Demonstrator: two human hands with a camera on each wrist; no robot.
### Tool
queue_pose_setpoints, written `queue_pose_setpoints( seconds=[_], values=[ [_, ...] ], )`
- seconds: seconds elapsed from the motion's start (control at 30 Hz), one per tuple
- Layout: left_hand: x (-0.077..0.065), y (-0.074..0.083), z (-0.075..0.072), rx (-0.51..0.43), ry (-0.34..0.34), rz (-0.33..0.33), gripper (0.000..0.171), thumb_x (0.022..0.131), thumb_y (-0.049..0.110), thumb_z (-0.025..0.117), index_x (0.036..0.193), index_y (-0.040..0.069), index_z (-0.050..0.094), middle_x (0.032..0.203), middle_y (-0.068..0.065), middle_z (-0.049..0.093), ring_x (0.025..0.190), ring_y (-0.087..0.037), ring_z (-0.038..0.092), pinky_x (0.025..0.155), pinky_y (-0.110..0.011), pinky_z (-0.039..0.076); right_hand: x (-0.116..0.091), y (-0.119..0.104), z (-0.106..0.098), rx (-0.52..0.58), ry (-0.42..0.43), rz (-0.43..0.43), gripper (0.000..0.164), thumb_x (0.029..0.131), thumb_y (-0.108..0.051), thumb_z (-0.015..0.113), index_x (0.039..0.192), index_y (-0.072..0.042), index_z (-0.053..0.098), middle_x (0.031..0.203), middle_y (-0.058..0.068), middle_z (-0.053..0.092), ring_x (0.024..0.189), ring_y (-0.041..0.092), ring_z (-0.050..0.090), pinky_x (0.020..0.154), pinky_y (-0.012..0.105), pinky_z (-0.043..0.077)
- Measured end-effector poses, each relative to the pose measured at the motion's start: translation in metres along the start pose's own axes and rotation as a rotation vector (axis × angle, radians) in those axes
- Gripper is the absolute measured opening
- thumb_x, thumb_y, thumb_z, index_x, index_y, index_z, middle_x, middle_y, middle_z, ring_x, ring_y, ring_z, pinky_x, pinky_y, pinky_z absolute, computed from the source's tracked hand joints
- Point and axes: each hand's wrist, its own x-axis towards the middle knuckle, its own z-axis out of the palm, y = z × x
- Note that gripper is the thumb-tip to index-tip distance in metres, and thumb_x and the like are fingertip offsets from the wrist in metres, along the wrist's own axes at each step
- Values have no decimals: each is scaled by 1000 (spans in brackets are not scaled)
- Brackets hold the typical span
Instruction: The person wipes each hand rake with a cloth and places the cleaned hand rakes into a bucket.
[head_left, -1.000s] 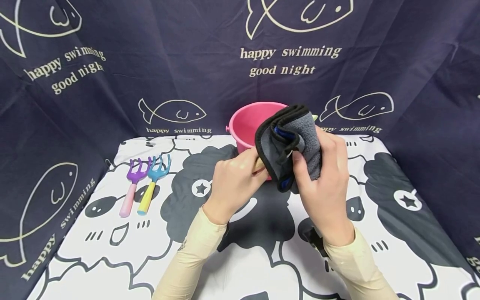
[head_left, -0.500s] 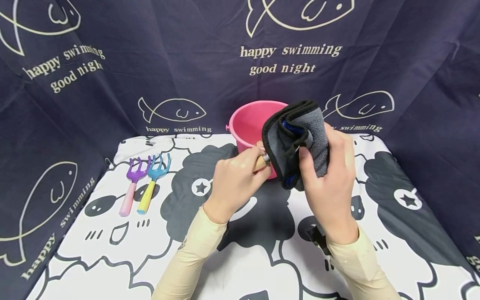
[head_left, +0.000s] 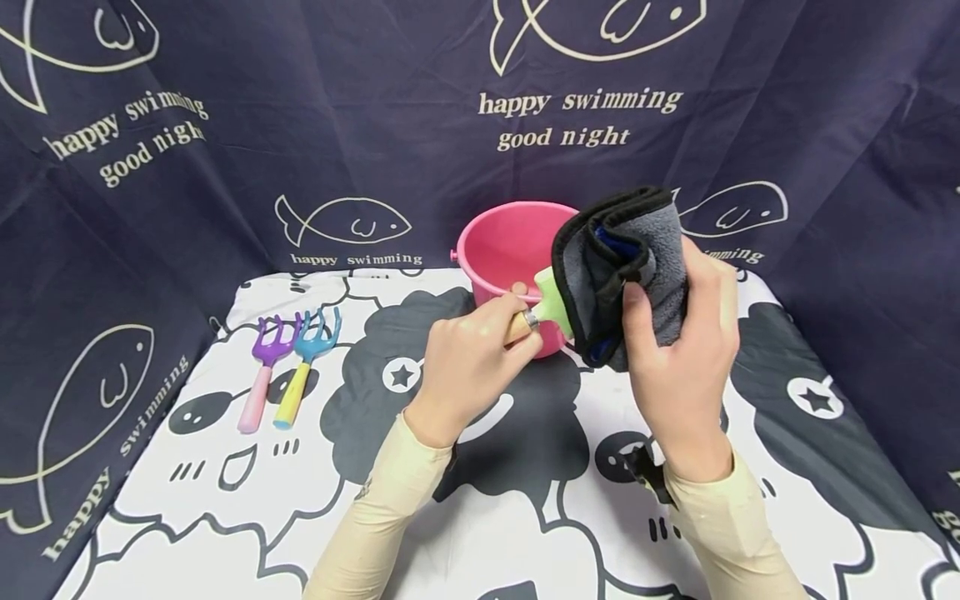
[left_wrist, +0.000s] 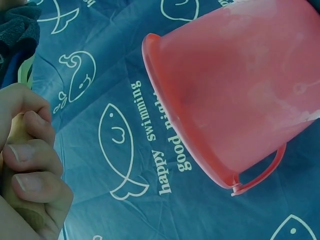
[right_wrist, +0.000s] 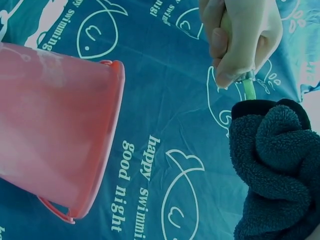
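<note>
My left hand [head_left: 471, 362] grips the wooden handle [head_left: 521, 326] of a small garden trowel, which has a metal collar and a light green blade [head_left: 553, 305]. Around most of the blade is a folded grey cloth [head_left: 654, 258] with black edging and a blue inner side, so the blade's far end is hidden. My right hand [head_left: 686, 367] holds this cloth, thumb in front and fingers behind it. In the left wrist view, curled fingers [left_wrist: 32, 170] wrap the handle. The right wrist view shows the fluffy cloth [right_wrist: 272, 165] covering the blade just beyond the collar.
A pink bucket [head_left: 498, 250] stands behind the hands at the back of the table. To the left lie two toy garden forks, one purple with a pink handle [head_left: 257, 398], one blue with a yellow handle [head_left: 293, 395]. Dark fish-print curtains [head_left: 337, 125] enclose the table.
My right hand has slid the cloth to the right and slightly up along the trowel. The metal collar and part of the green blade have come into view. The left hand stays almost still.
</note>
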Motion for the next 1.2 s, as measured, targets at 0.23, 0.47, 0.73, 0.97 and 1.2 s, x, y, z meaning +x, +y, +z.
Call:
queue_pose_setpoints(
  seconds=[0.23, 0.47, 0.73, 0.97, 1.2],
  values=[
    [0, 2, 0, -26, -10, -24, 13, 77, 17, 62, 88, 13, 70, 57, 2, 60, 41, -14, 49, 38, -32, 47, 2, -2, -6, -1, 56, 11, 45, 83, -18, 64, 124, 1, 63, 115, 30, 62, 107, 34, 54, 89, 43, 40],
    [2, 3, 1, -19, -58, -94, 15, 77, 17, 62, 90, 15, 69, 55, 1, 58, 42, -14, 48, 39, -32, 45, 5, 3, -10, -8, 138, 0, 47, 80, -22, 66, 123, -2, 65, 113, 30, 62, 104, 34, 52, 91, 38, 39],
    [5, 0, 1, -46, -193, -218, 19, 78, 26, 61, 95, 19, 66, 67, 5, 66, 51, -11, 54, 45, -34, 50, 6, 3, -11, -4, 182, 4, 47, 79, -22, 67, 122, -1, 65, 112, 30, 61, 102, 33, 52, 92, 34, 38],
    [25, -9, -2, -130, -296, -290, 16, 79, 30, 52, 89, 18, 57, 67, 4, 55, 54, -11, 51, 52, -32, 49, 5, 0, -10, 6, 193, -4, 47, 79, -21, 67, 120, 0, 66, 111, 31, 61, 102, 34, 52, 92, 34, 39],
    [53, -29, -3, -138, -352, -282, 19, 88, 27, 53, 100, 13, 59, 85, 1, 60, 71, -15, 58, 67, -37, 55, 3, 0, -9, 1, 175, 0, 46, 80, -20, 68, 121, 0, 66, 112, 30, 61, 103, 34, 52, 93, 34, 39]
  ],
)
